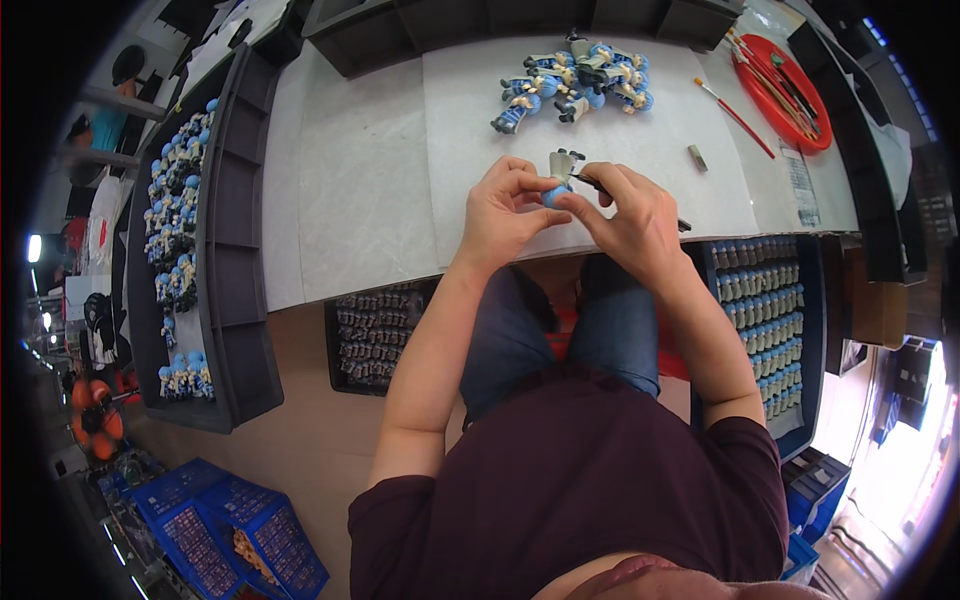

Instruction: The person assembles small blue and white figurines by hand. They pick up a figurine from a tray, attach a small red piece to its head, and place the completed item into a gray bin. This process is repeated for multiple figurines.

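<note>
A small figurine (562, 170) with a blue head, pale body and dark feet is pinched in the fingers of my left hand (505, 212). Its head points toward me and its feet point away. My right hand (635, 215) grips a slim black pen-like tool (590, 182), whose front end meets the figurine's side. The back end of the tool shows beyond my right palm, and the exact kind of its tip cannot be made out. My right thumb is close to the figurine's blue head. Both hands are just above the white sheet (462, 150) on the table.
Several blue-and-white figurines (585, 78) lie piled beyond my hands. To the right are a red-handled brush (740, 120), a grey block (697, 157) and a red dish (815, 125) of brushes. Figurine-filled trays stand left (225, 230) and lower right (815, 350).
</note>
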